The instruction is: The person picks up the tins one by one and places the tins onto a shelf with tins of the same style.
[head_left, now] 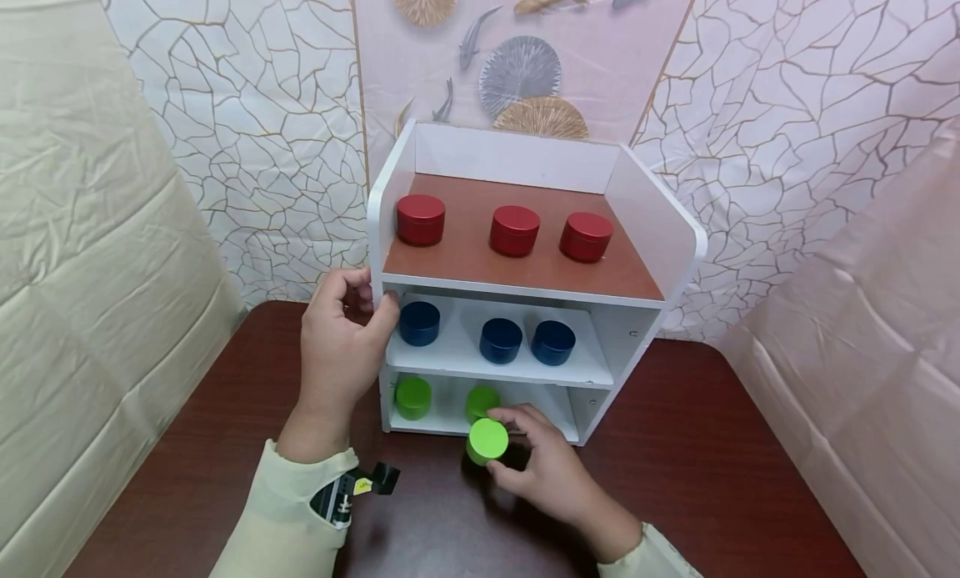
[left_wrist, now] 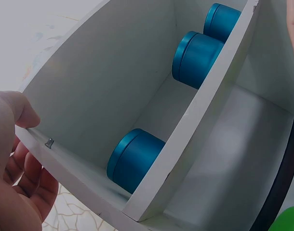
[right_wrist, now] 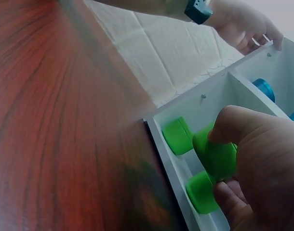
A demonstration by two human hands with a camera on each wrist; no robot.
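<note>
Between thumb and fingers, my right hand point(head_left: 551, 469) pinches a round green tin point(head_left: 487, 441) in front of the bottom shelf. Two more green tins stand on that shelf, one at the left point(head_left: 413, 398) and one point(head_left: 482, 401) just behind the held tin. My left hand point(head_left: 341, 336) grips the left side panel of a small white shelf unit point(head_left: 495, 374), thumb on the inner side and fingers outside, as the left wrist view shows. Three blue tins point(head_left: 500, 341) stand on the middle shelf. Along the brown top are three red tins point(head_left: 514, 231).
The unit stands on a dark red-brown wooden table point(head_left: 712, 461). Behind it hangs a patterned cloth point(head_left: 270, 144) with gold crack lines, and pale cloth point(head_left: 97, 253) hangs on both sides. A black strap device point(head_left: 345, 495) sits on the left wrist.
</note>
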